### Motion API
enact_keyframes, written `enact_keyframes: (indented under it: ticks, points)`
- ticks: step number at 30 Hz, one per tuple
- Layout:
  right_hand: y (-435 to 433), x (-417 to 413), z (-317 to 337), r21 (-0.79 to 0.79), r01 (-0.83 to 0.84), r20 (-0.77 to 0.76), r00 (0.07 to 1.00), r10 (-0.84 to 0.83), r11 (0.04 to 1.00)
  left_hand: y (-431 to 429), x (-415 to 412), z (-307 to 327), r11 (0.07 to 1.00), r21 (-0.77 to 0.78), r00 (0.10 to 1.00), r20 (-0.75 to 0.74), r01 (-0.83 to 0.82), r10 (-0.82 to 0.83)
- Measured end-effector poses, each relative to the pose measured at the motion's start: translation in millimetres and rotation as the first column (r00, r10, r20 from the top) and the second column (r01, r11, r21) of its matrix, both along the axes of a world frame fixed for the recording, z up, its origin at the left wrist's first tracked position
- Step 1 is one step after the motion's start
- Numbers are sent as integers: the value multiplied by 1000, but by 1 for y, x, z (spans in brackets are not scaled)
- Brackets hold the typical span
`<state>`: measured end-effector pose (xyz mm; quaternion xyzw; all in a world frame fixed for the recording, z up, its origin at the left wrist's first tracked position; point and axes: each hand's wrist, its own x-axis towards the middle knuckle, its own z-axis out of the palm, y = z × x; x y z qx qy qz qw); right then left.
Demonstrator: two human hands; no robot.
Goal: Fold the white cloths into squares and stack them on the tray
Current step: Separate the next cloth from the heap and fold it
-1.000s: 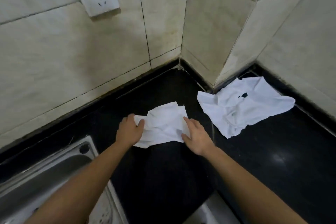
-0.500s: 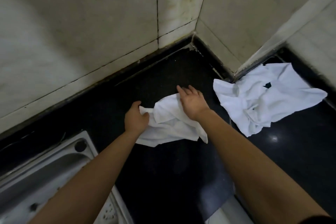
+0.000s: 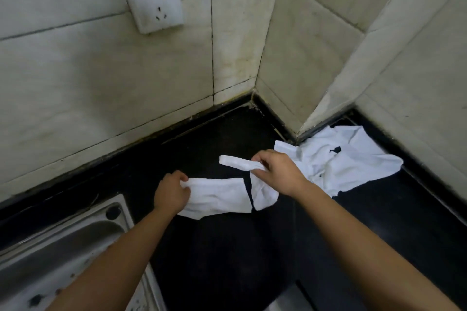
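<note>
- Since half a second ago the right hand (image 3: 278, 174) has left its flat rest on top of the cloth (image 3: 222, 197). It now grips a bunched edge and has drawn it up and to the right, so the cloth is stretched wider between the hands.
- The left hand (image 3: 171, 193) stays at the cloth's left edge, pinching it with curled fingers and thumb.
- The right hand's fingers are curled round the bunched edge; a narrow rolled end sticks out to the left of the fist.
- The cloth is at the middle of the frame, its lower part lying on the black desk (image 3: 227, 260).
- A second cloth (image 3: 348, 164) lies crumpled on the desk at centre right, against the foot of the tiled wall (image 3: 101, 70), just beyond the right hand.
- A steel sink (image 3: 63, 247) fills the lower left.
- A white socket (image 3: 154, 0) sits on the wall at upper left.
</note>
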<state>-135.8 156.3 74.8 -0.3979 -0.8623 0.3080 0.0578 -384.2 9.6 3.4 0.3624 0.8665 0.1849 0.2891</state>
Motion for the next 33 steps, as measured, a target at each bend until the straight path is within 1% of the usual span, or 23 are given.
enact_keyframes:
  ticks: [2, 6, 9, 10, 12, 13, 15, 17, 20, 22, 25, 29, 33]
  points:
    - [-1, 7, 17, -2, -30, -48, 998, 30, 1000, 2, 12, 14, 996, 9, 996, -24, 87, -87]
    - [-12, 32, 61, 45, -93, -94, 991, 97, 995, 13, 54, 66, 957, 224, 976, 76, 183, -205]
    - [-22, 57, 88, 87, -101, -51, 993, 105, 991, 17, 81, 102, 881, 421, 943, 143, 217, -301]
    - [-25, 66, 96, 110, -98, -22, 995, 101, 989, 16, 89, 112, 863, 457, 937, 152, 216, -315]
    - [-30, 84, 108, 129, -83, 2, 996, 84, 988, 13, 102, 128, 855, 466, 941, 118, 229, -317]
    - [-34, 96, 114, 106, -64, -18, 998, 67, 992, 10, 110, 136, 850, 464, 943, 85, 249, -323]
    - [-38, 115, 121, 18, -20, -90, 996, 21, 1000, 5, 121, 147, 832, 466, 938, 9, 302, -346]
    - [-40, 135, 124, -60, 23, -152, 988, -32, 998, 0, 130, 154, 827, 464, 937, -20, 317, -348]
    - [-42, 163, 126, -164, 88, -224, 967, -124, 983, -7, 139, 162, 823, 487, 943, -2, 291, -332]
    - [-44, 179, 127, -200, 133, -259, 948, -183, 971, -12, 143, 170, 816, 503, 944, -1, 284, -329]
    - [-49, 194, 128, -231, 174, -294, 925, -239, 957, -18, 143, 180, 815, 518, 949, 19, 261, -316]
    - [-53, 201, 130, -234, 215, -322, 903, -284, 948, -26, 142, 188, 819, 545, 947, 132, 177, -292]
    - [-53, 196, 130, -248, 237, -378, 869, -319, 939, -32, 141, 189, 826, 556, 946, 209, 93, -248]
